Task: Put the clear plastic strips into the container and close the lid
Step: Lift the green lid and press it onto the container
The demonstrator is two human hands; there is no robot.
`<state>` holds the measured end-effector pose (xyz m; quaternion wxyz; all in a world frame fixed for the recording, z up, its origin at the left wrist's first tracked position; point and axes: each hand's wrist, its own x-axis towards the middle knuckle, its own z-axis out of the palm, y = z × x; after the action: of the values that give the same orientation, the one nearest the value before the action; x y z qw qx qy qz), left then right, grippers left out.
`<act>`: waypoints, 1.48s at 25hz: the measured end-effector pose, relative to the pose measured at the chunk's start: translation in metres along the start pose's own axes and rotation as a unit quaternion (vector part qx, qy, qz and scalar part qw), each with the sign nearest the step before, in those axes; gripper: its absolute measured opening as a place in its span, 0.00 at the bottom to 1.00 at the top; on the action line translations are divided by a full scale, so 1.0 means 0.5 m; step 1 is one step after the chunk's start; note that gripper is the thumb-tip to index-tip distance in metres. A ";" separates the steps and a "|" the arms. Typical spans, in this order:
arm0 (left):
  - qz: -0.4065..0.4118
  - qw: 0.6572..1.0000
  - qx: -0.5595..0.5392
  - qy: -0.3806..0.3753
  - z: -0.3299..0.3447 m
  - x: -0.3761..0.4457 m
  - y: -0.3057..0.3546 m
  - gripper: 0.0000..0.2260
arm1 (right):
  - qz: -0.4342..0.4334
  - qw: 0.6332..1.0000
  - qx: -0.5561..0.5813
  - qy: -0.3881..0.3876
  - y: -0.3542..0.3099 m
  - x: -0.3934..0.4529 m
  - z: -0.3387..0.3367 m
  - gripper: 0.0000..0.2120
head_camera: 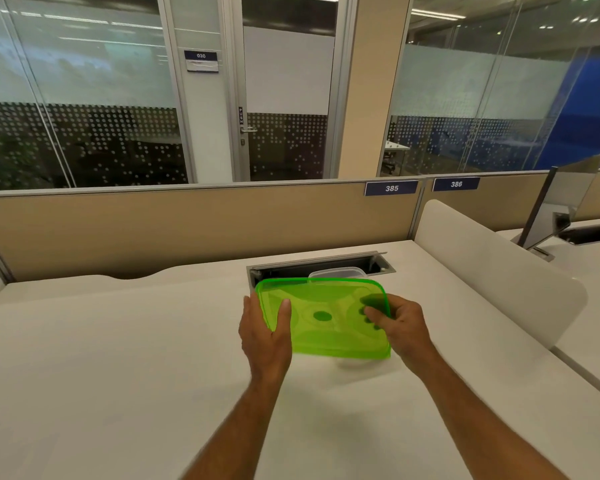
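A translucent green lid [326, 320] is held tilted above the white desk, its near edge lower than its far edge. My left hand [264, 334] grips its left edge, thumb on top. My right hand [399, 323] grips the right edge, with the fingers showing through the plastic from underneath. A clear plastic container [338, 273] sits behind and under the lid; only its far rim and a faint near corner [361, 363] show. Whether clear strips lie inside is hidden by the lid.
The white desk [118, 341] has a cable hatch [378, 263] right behind the container. A beige partition [187, 226] closes the far side. A white divider [499, 271] stands at the right, with a monitor [561, 199] on the neighbouring desk.
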<state>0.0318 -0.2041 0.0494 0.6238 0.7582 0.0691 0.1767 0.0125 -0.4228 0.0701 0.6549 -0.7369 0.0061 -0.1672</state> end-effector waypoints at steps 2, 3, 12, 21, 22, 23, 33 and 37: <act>-0.052 0.996 -0.068 -0.034 0.005 0.001 0.028 0.28 | -0.087 0.995 -0.037 0.025 0.002 0.000 0.030 0.11; -0.083 0.987 -0.126 -0.060 0.009 0.002 0.039 0.26 | -0.143 0.987 -0.073 0.027 0.006 0.000 0.040 0.10; -0.258 0.899 -0.347 -0.064 0.040 0.022 0.026 0.12 | -0.427 0.805 -0.405 -0.070 0.053 -0.001 0.057 0.17; -0.261 0.914 -0.299 -0.090 0.060 0.055 -0.007 0.10 | 0.045 0.967 -0.233 -0.087 0.052 0.087 0.037 0.31; -0.259 0.916 -0.292 -0.097 0.069 0.058 -0.009 0.10 | 0.094 0.974 -0.193 -0.075 0.045 0.104 0.033 0.29; -0.258 0.918 -0.283 -0.101 0.079 0.061 -0.012 0.10 | 0.137 0.976 -0.155 -0.064 0.043 0.121 0.027 0.28; -0.287 0.913 -0.259 -0.133 0.155 0.100 -0.024 0.09 | 0.312 0.946 0.089 -0.005 0.074 0.215 -0.004 0.09; -0.312 0.872 -0.345 -0.151 0.161 0.105 -0.020 0.09 | 0.339 0.912 0.226 0.053 0.091 0.231 0.004 0.07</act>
<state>0.1102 -0.2590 0.0362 0.8715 0.4509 0.1419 -0.1310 0.1316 -0.4534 0.0534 0.8201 -0.5128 0.2523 0.0297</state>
